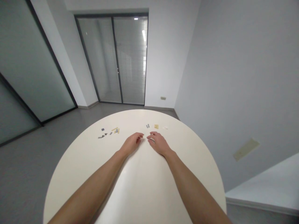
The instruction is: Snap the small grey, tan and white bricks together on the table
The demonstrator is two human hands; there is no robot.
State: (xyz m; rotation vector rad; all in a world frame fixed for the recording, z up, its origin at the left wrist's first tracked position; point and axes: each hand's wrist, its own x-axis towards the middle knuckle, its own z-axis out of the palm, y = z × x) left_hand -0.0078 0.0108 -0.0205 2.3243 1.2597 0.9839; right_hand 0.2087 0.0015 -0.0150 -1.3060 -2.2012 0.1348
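Near the middle of the round white table, my left hand rests with its fingers curled inward, thumb close to the forefinger. Anything between those fingertips is too small to make out. My right hand faces it across a narrow gap, fingers bent but apart, with no held thing visible. Just beyond the hands lie two small grey strips, a yellowish square piece and small white pieces.
On the table's left side are a dark square piece, several small dark pieces, a grey piece and yellowish strips. A glass door stands beyond the table, and a wall rises at the right.
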